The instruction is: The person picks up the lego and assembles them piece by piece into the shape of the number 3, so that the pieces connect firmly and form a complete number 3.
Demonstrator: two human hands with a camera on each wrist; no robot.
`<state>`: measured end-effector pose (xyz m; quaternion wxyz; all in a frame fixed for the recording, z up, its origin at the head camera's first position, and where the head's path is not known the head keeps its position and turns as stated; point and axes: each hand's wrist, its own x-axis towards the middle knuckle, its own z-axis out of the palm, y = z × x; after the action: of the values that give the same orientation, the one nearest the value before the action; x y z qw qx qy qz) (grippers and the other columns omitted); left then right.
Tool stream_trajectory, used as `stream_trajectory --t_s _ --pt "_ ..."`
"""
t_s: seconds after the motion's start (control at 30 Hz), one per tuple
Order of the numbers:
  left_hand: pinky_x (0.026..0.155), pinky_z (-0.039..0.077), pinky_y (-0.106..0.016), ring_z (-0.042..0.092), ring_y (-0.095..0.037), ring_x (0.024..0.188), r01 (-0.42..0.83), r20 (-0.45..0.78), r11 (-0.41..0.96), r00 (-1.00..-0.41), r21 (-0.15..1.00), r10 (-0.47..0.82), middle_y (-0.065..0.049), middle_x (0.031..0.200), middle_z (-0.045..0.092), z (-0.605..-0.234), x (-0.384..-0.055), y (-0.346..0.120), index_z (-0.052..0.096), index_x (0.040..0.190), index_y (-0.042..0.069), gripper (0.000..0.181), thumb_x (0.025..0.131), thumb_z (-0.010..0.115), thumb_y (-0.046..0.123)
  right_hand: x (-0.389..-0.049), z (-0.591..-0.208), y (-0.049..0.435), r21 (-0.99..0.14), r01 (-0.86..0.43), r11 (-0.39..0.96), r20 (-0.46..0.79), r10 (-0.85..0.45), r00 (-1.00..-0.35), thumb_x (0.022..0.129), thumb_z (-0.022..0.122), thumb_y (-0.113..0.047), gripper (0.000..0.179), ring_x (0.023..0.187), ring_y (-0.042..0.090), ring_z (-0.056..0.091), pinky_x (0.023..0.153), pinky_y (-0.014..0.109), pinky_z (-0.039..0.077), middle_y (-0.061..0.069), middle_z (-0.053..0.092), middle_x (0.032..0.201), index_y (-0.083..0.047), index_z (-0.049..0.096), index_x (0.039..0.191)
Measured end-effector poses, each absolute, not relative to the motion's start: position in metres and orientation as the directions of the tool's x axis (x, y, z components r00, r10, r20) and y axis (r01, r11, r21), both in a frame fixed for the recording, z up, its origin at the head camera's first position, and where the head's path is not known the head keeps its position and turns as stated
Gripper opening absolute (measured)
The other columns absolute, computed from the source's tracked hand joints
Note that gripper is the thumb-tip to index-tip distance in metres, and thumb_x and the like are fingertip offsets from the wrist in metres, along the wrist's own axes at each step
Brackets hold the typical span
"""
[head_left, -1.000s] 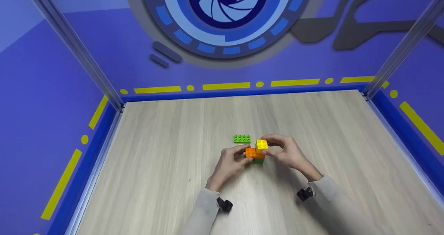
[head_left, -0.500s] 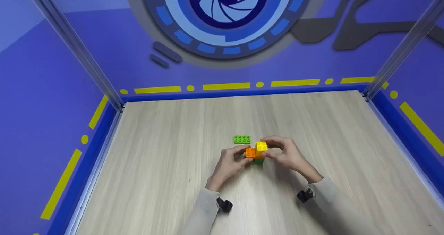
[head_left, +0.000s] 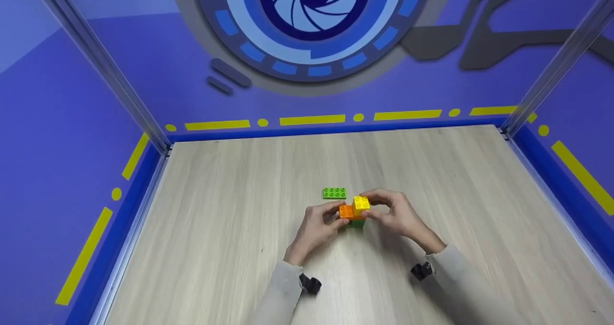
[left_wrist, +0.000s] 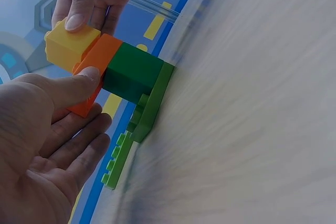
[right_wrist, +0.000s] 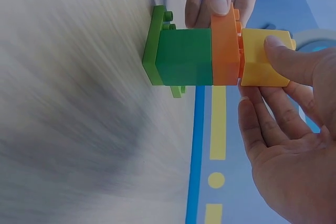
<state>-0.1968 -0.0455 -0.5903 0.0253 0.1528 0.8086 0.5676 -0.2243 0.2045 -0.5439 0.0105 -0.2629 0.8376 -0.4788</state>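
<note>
A small tower of toy building bricks stands on the table. Its base is a flat green plate, with a dark green brick on the plate's right half. Across the top of that lies an orange brick, overhanging to the left. My left hand pinches the orange brick's left end between thumb and fingers. My right hand pinches a yellow brick on the orange brick's right half. In the right wrist view a thin gap with orange studs shows between yellow and orange.
Just behind the tower lies a loose light green plate, studs up, on the wooden table. Blue-purple panels with yellow marks rise at the back and both sides. Black wrist devices sit on both grey sleeves.
The yellow brick, pinched in my right hand, has come down slightly onto the orange brick. My left hand keeps its hold, and the loose green plate stays put.
</note>
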Motion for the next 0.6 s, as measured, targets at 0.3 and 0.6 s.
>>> stream_trajectory --t_s 0.3,0.6 --pt "0.11 0.054 -0.031 0.066 -0.02 0.133 0.215 0.128 0.309 -0.952 0.926 0.279 -0.006 0.144 0.069 -0.5895 -0.1957 -0.0458 0.065 0.145 0.004 0.051 0.097 0.08 0.014 -0.2226 -0.5419 0.2045 -0.792 -0.44 0.423 0.231 -0.46 -0.858 0.092 0.084 -0.01 0.034 0.114 0.025 0.073 0.104 0.049 0.059 0.002 0.077 0.123 -0.012 0.077 0.125" --pt "0.111 0.054 -0.032 0.066 -0.021 0.133 0.219 0.133 0.316 -0.953 0.923 0.271 -0.006 0.144 0.069 -0.5914 -0.1972 -0.0457 0.066 0.144 0.005 0.049 0.098 0.079 0.014 -0.2232 -0.5405 0.2026 -0.762 -0.477 0.438 0.259 -0.47 -0.844 0.092 0.085 -0.013 0.035 0.113 0.025 0.074 0.101 0.05 0.061 0.003 0.078 0.123 -0.012 0.077 0.125"
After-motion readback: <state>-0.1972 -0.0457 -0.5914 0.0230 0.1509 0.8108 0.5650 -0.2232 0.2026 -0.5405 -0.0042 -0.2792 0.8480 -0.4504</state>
